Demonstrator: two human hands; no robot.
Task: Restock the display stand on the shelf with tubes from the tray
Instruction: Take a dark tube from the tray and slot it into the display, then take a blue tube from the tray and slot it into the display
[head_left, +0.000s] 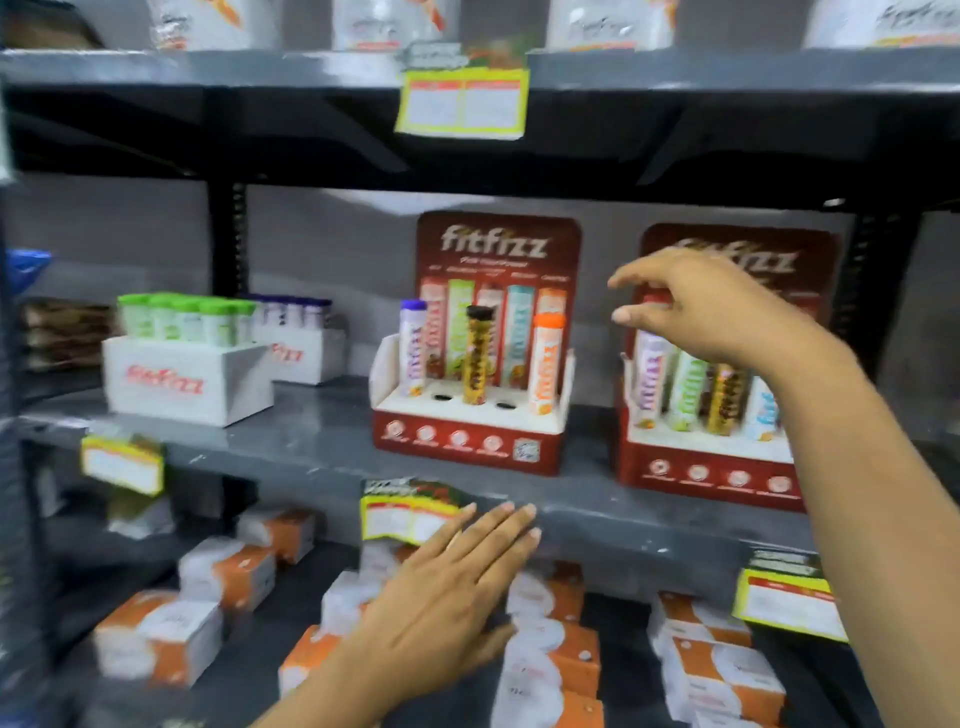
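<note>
A red display stand (467, 441) sits mid-shelf with a purple-capped tube (413, 348), a dark-capped golden tube (477, 358) and an orange-capped tube (545, 364); two holes between them stand empty. A second red stand (706, 478) to the right holds several tubes. A white tray (182, 384) at the left carries green-capped tubes (182, 317); behind it another white tray (306, 353) has purple-capped tubes. My right hand (717, 306) hovers open and empty in front of the second stand. Lower down, my left hand (457, 587) is flat and open near the shelf edge.
The grey metal shelf (291, 441) has yellow price tags (405, 514) on its front edge. The lower shelf holds several orange-and-white boxes (161, 639). White packs stand on the top shelf (727, 67). A black upright (228, 239) stands behind the trays.
</note>
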